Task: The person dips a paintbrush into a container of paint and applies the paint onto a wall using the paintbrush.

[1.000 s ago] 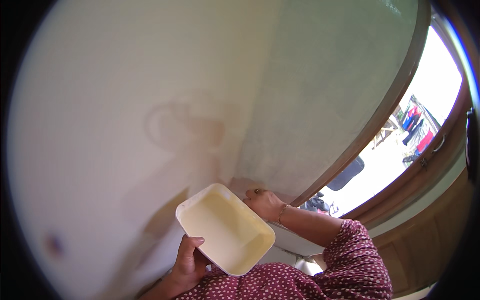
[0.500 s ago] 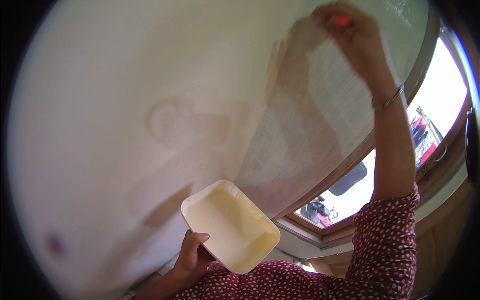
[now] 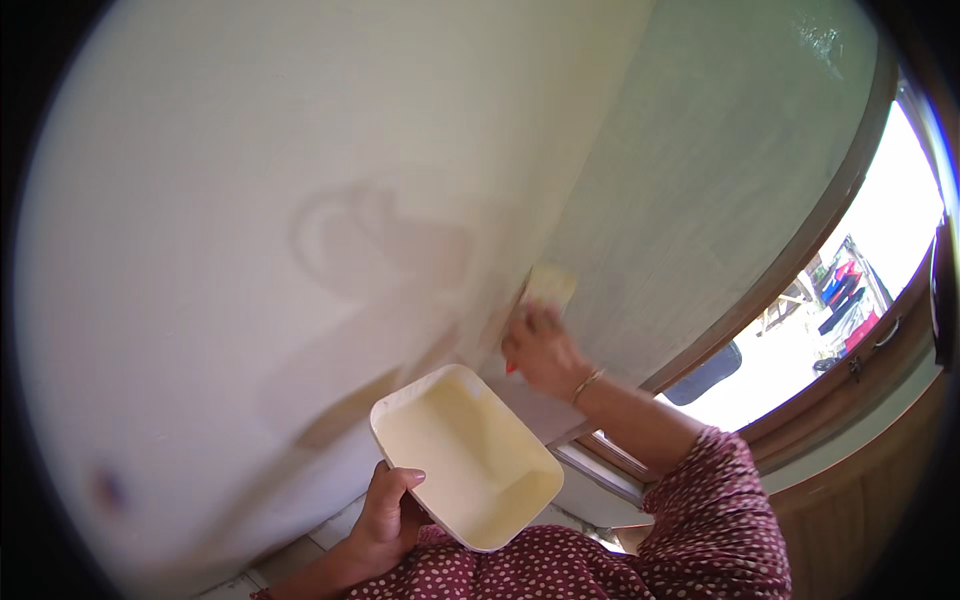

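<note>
Watching remotely, I see the left hand [image 3: 390, 508] gripping a tub [image 3: 525, 490], thumb over its rim; the right hand [image 3: 545, 350] curls tightly around a brush [image 3: 550, 286] against the wall [image 3: 690, 190].

Daylight glares through the brown-framed window [image 3: 768, 368].

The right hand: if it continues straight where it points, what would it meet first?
The right hand would probably meet the pale wall on the left, though depth is unclear.
</note>
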The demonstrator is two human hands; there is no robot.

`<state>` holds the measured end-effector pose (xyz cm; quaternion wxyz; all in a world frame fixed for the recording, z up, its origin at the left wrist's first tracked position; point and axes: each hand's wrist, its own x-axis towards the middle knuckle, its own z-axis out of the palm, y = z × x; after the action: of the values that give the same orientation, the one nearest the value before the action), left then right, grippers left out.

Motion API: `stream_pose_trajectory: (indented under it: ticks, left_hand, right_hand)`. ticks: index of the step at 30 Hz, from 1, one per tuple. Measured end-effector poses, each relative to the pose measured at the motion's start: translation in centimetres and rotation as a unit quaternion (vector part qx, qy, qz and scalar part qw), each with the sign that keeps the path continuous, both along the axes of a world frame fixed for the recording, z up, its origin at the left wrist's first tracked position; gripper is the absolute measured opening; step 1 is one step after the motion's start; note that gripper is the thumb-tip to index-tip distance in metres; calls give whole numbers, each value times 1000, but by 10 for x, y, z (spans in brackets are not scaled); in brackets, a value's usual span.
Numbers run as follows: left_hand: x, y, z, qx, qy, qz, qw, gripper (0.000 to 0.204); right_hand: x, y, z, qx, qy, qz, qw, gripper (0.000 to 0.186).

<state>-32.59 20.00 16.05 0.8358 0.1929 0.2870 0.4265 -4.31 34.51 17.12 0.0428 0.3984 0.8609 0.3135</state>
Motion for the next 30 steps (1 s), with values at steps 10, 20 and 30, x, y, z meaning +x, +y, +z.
stream_pose_trajectory:
  ticks: [10, 20, 30]
  left_hand:
    - [-4, 5, -1, -5, 23, -9, 1000, 55]
    - [-6, 12, -13, 18, 16, -55, 998, 57]
    - [-4, 10, 0, 23, 13, -61, 998, 60]
  right_hand:
    - [41, 24, -41, -207, 374, -131, 894, 13]
    - [6, -26, 308, 220, 331, 78, 915, 11]
    - [15, -31, 160, 229, 2, -105, 968, 25]
